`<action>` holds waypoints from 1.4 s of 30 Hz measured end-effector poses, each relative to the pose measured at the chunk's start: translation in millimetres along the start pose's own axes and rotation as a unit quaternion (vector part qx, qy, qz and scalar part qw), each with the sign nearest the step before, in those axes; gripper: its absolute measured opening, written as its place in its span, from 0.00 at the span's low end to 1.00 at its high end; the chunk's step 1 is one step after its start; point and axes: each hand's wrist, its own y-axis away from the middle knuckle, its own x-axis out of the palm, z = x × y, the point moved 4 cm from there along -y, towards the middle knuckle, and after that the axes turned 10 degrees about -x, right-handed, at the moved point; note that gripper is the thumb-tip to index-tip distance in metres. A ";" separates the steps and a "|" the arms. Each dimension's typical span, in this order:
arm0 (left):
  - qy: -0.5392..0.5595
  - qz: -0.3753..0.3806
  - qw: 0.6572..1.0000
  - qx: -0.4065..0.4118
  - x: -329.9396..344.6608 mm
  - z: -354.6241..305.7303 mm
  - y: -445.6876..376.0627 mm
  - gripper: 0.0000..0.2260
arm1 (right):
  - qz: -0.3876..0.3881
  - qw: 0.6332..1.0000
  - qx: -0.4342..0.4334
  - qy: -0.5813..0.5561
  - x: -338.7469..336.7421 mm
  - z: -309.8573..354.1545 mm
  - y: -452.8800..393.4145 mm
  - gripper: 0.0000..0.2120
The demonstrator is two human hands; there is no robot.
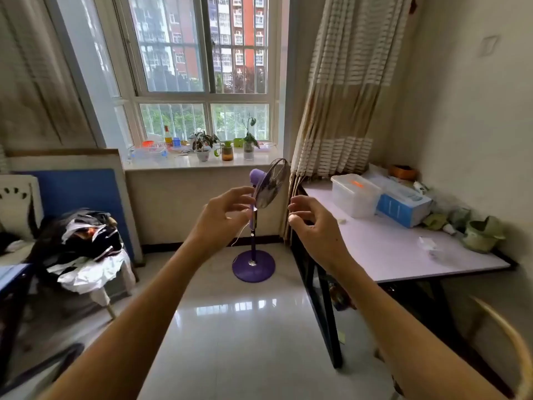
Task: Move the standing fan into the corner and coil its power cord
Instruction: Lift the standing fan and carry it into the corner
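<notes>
A purple standing fan [253, 267] stands upright on the tiled floor below the window sill, close to the curtain and the table's far left end. Its grille head [271, 183] faces right. A thin white power cord [240, 235] hangs from the pole toward the floor. My left hand [225, 217] is raised in front of the fan's pole with fingers apart, holding nothing. My right hand [314, 223] is raised to the right of the fan head, fingers curled but apart, nothing in it. Both hands are nearer to me than the fan.
A white table [383, 255] with boxes and pots lines the right wall. The curtain [331, 111] hangs behind the fan. A chair piled with clothes [83, 243] stands at the left. Plants sit on the window sill [202, 163]. Glossy floor tiles [245, 327] lie between me and the fan.
</notes>
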 end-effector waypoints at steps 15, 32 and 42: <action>-0.004 0.010 0.995 -0.098 51.6 131.5 -213.0 0.18 | 0.005 0.998 0.041 -0.050 39.3 -176.8 -177.3 0.16; 0.053 0.044 0.987 -0.146 44.0 336.0 -484.5 0.17 | 0.028 0.994 0.107 -0.021 181.3 -376.6 -401.1 0.16; 0.062 0.080 0.978 -0.184 52.1 441.7 -640.7 0.16 | 0.017 0.986 0.164 0.004 238.9 -502.1 -524.3 0.16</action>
